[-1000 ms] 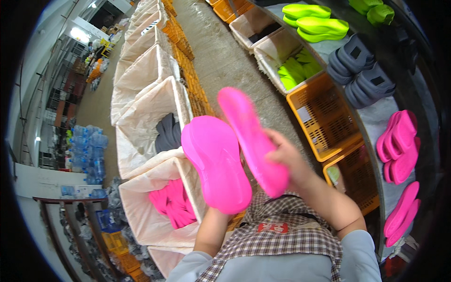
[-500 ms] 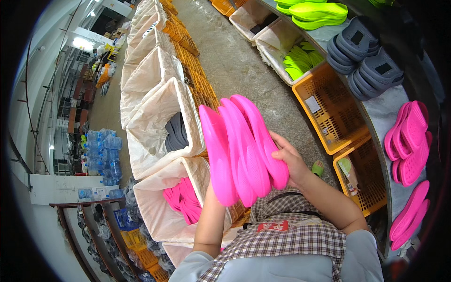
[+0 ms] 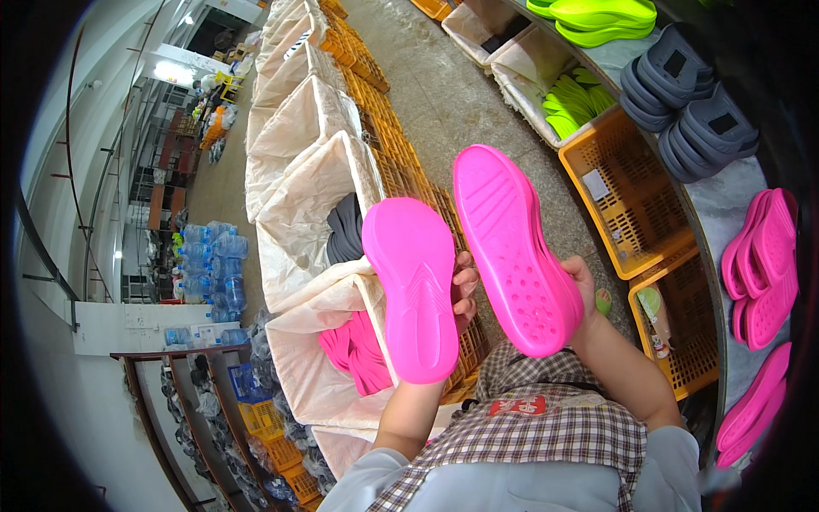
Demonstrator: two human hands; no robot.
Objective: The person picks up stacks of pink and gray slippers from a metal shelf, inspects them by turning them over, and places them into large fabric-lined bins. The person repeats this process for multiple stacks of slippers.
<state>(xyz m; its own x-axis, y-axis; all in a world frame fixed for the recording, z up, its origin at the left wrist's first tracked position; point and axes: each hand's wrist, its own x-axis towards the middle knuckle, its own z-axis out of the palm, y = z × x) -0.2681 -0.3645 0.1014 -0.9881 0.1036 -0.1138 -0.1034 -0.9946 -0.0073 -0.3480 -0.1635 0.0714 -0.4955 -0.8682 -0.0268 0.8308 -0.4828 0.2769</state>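
Note:
In my left hand (image 3: 465, 294) is a bright pink shoe sole (image 3: 408, 256), its smooth grooved underside facing up; my fingers curl round its right edge. My right hand (image 3: 581, 286) grips a stack of pink shoe soles (image 3: 499, 218) by the heel end. The top sole there shows a row of slanted grooves and a patch of round holes, and at least one more lies beneath it. A gap separates the two hands' soles. Below and left of them, a white-lined bin (image 3: 290, 354) holds more pink soles (image 3: 357, 352).
More lined bins run up the left beside orange crates (image 3: 401, 162); one holds dark grey pieces (image 3: 345, 229). At right, a curved table (image 3: 725, 192) bears pink, grey and lime soles. Orange crates (image 3: 631, 269) and a bin of lime pieces (image 3: 576, 102) stand along its edge.
The pink soles, held together before, are now split between my hands. My left hand has turned its sole underside up and moved apart from the right. The view has shifted slightly.

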